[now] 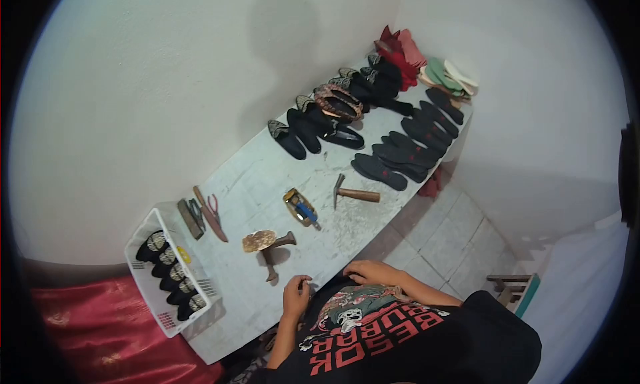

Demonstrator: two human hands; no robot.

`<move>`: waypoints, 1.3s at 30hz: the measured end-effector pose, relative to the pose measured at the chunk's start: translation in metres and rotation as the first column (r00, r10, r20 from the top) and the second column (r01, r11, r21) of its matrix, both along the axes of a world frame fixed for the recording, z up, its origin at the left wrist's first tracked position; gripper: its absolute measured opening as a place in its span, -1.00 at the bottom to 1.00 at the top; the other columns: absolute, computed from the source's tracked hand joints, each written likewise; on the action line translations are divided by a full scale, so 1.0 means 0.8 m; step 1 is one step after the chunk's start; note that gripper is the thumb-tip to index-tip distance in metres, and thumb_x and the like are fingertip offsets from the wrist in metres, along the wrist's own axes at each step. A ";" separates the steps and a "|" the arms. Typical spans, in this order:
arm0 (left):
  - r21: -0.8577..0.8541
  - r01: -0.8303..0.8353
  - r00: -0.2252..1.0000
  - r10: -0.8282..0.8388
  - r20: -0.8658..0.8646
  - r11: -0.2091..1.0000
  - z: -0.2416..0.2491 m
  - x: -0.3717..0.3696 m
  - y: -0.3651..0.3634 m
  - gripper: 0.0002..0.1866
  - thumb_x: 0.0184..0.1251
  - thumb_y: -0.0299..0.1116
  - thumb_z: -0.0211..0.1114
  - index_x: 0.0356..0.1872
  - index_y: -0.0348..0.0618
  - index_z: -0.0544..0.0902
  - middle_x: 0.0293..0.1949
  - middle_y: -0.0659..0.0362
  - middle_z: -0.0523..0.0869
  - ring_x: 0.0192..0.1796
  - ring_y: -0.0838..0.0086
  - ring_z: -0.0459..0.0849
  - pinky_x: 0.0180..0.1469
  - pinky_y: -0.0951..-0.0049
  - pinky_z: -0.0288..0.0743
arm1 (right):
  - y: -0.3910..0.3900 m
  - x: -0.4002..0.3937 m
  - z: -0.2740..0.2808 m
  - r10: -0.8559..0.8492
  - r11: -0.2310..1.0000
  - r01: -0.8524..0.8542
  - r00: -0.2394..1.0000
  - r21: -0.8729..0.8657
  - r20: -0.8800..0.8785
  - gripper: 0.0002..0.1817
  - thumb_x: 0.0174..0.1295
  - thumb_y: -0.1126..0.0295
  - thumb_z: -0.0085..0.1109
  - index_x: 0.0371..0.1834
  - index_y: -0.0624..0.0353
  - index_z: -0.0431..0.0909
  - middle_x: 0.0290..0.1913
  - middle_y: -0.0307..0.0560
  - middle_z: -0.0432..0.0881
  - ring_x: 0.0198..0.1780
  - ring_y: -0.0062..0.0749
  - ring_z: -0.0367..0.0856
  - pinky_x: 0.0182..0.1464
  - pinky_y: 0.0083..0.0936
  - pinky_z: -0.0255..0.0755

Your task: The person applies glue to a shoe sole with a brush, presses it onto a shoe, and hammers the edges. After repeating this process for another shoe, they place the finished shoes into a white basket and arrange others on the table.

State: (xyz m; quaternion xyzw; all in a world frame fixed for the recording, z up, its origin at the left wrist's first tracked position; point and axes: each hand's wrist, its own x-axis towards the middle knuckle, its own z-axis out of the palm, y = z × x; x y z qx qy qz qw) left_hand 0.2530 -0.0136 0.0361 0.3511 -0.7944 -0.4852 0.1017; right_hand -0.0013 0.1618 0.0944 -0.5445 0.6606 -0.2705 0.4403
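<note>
My left hand (297,295) is at the table's front edge with its fingers loosely curled, thumb apart, and nothing in it. Close to the shirt and the table edge rests my right hand (371,273), empty, with its fingers loosely extended. A metal shoe anvil (268,256) with a worn, brownish top lies just beyond my left hand. Farther in, a small yellowish dish (292,199) holds a blue-handled tool (307,213). To its right is a hammer (360,195) with a wooden handle. Neither hand touches these tools.
A white basket (145,285) of black patterned shoe pieces stands at the table's left end, beside pliers (213,206), a knife (212,219) and a dark block (191,219). Black shoes (287,141), dark soles (379,172), and red and green pieces (437,72) line the far right.
</note>
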 end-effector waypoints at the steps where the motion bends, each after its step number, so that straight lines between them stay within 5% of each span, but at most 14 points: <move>1: 0.051 0.035 0.999 -0.034 -0.020 0.998 0.008 -0.021 0.005 -0.82 0.48 -0.47 0.20 -0.09 -0.24 0.76 -0.20 0.00 0.80 -0.16 0.29 0.80 -0.07 0.33 0.66 | 0.015 -0.006 0.002 -0.015 0.999 0.017 0.998 0.039 -0.059 -0.70 0.42 0.33 0.15 0.11 0.21 0.65 0.08 0.16 0.73 0.17 0.11 0.69 0.21 -0.08 0.56; 9: 0.112 0.292 0.942 -0.266 -0.205 0.950 0.057 -0.171 -0.023 -0.78 0.50 -0.49 0.18 0.05 -0.20 0.72 -0.19 0.08 0.68 -0.17 0.38 0.65 -0.04 0.41 0.56 | 0.062 -0.093 -0.040 -0.101 0.978 0.134 0.974 0.159 -0.202 -0.69 0.41 0.32 0.17 0.14 0.16 0.66 0.09 0.13 0.73 0.17 0.06 0.70 0.22 -0.11 0.57; 13: 0.220 0.217 0.953 -0.159 -0.257 0.951 0.029 -0.233 -0.007 -0.75 0.47 -0.52 0.20 0.09 -0.20 0.70 -0.16 0.10 0.59 -0.12 0.35 0.58 0.03 0.37 0.53 | 0.021 -0.152 -0.092 0.043 0.996 -0.044 0.999 0.081 0.022 -0.70 0.40 0.33 0.18 0.13 0.15 0.67 0.06 0.13 0.74 0.15 0.07 0.71 0.20 -0.13 0.58; 16: 0.152 0.133 0.973 -0.100 -0.207 0.979 0.004 -0.291 -0.020 -0.74 0.46 -0.50 0.24 0.10 -0.16 0.70 -0.08 0.13 0.63 -0.04 0.38 0.63 0.05 0.39 0.53 | -0.016 -0.226 -0.084 0.096 0.991 -0.101 0.994 0.085 0.059 -0.71 0.39 0.36 0.17 0.10 0.18 0.66 0.05 0.13 0.73 0.14 0.07 0.72 0.18 -0.14 0.58; 19: 0.049 0.080 0.984 -0.071 -0.162 0.996 -0.001 -0.368 -0.065 -0.70 0.48 -0.45 0.27 0.18 -0.23 0.66 0.02 0.01 0.68 0.08 0.21 0.67 0.17 0.30 0.55 | -0.072 -0.317 -0.087 0.056 0.976 -0.049 0.998 -0.212 0.028 -0.75 0.38 0.38 0.15 0.05 0.19 0.67 0.00 0.15 0.73 0.07 0.12 0.72 0.17 -0.10 0.57; 20: -0.008 0.078 0.979 -0.078 -0.187 0.997 -0.009 -0.403 -0.090 -0.66 0.48 -0.44 0.28 0.22 -0.22 0.65 0.04 0.00 0.69 0.09 0.20 0.67 0.19 0.29 0.55 | -0.105 -0.346 -0.062 0.008 0.995 -0.010 1.000 -0.095 -0.027 -0.77 0.35 0.39 0.18 -0.01 0.21 0.68 -0.03 0.17 0.72 0.08 0.14 0.70 0.17 -0.09 0.57; 23: 0.001 0.025 0.997 -0.024 -0.072 1.000 -0.058 -0.498 -0.181 -0.57 0.53 -0.35 0.32 0.35 -0.19 0.58 0.18 0.03 0.73 0.19 0.29 0.69 0.20 0.33 0.58 | -0.217 -0.423 -0.086 -0.155 0.964 0.115 0.975 -0.240 -0.156 -0.46 0.31 0.47 0.22 0.40 0.18 0.47 0.22 0.24 0.61 0.16 0.08 0.69 0.21 -0.10 0.56; 25: -0.014 -0.152 0.980 0.149 -0.129 0.988 -0.099 -0.555 -0.223 -0.59 0.62 -0.30 0.26 0.34 -0.29 0.58 0.06 -0.01 0.77 0.09 0.33 0.72 0.15 0.33 0.59 | -0.302 -0.453 -0.089 -0.268 0.920 0.202 0.950 -0.337 -0.161 -0.26 0.25 0.50 0.29 0.55 0.09 0.31 0.28 0.32 0.54 0.23 0.17 0.66 0.27 -0.07 0.55; 27: 0.185 -0.317 0.943 0.331 -0.048 0.930 -0.091 -0.600 -0.229 -0.59 0.62 -0.34 0.25 0.37 -0.29 0.56 -0.04 0.03 0.75 -0.03 0.43 0.71 0.09 0.35 0.58 | -0.365 -0.474 -0.050 -0.207 0.975 0.176 0.941 -0.135 -0.268 -0.11 0.22 0.48 0.37 0.64 0.00 0.17 0.31 0.37 0.47 0.26 0.34 0.62 0.31 -0.04 0.54; 30: 0.363 -0.265 0.944 0.317 -0.090 0.893 -0.070 -0.624 -0.205 -0.51 0.59 -0.37 0.24 0.47 -0.20 0.50 0.08 0.07 0.74 0.06 0.42 0.69 0.13 0.38 0.58 | -0.411 -0.503 -0.104 -0.098 0.994 0.112 0.912 0.011 -0.397 -0.21 0.25 0.48 0.38 0.56 0.02 0.24 0.31 0.37 0.43 0.26 0.45 0.57 0.31 0.01 0.52; 32: 0.532 -0.244 0.934 0.344 -0.096 0.811 -0.024 -0.625 -0.171 -0.46 0.57 -0.41 0.25 0.52 -0.17 0.46 0.18 0.07 0.72 0.17 0.38 0.68 0.23 0.37 0.56 | -0.407 -0.515 -0.130 -0.122 0.992 0.106 0.935 -0.067 -0.334 -0.30 0.28 0.50 0.37 0.48 0.05 0.29 0.27 0.37 0.43 0.25 0.40 0.57 0.26 0.05 0.53; 35: 0.567 -0.233 0.953 0.301 -0.027 0.790 -0.063 -0.605 -0.167 -0.42 0.62 -0.18 0.22 0.60 0.07 0.39 0.31 0.21 0.68 0.25 0.42 0.65 0.14 0.26 0.51 | -0.382 -0.526 -0.135 -0.160 0.956 0.097 0.964 -0.278 -0.213 -0.52 0.32 0.53 0.32 0.28 0.15 0.41 0.22 0.34 0.43 0.25 0.36 0.55 0.25 0.06 0.51; 36: 0.655 -0.308 0.938 0.337 0.085 0.690 -0.057 -0.607 -0.171 -0.34 0.63 0.02 0.21 0.64 0.14 0.31 0.44 0.20 0.59 0.37 0.37 0.60 0.23 0.15 0.50 | -0.372 -0.530 -0.140 -0.168 0.928 0.091 0.968 -0.361 -0.187 -0.54 0.32 0.53 0.32 0.27 0.16 0.43 0.23 0.33 0.42 0.26 0.35 0.54 0.25 0.06 0.50; 39: 0.888 -0.310 0.739 0.673 0.001 0.339 -0.074 -0.614 -0.194 -0.23 0.60 0.25 0.17 0.66 0.16 0.25 0.46 0.14 0.56 0.40 0.31 0.57 0.30 0.08 0.49 | -0.342 -0.537 -0.142 -0.158 0.863 0.098 0.984 -0.495 -0.080 -0.62 0.26 0.56 0.33 0.15 0.24 0.52 0.29 0.27 0.42 0.28 0.35 0.52 0.29 0.00 0.47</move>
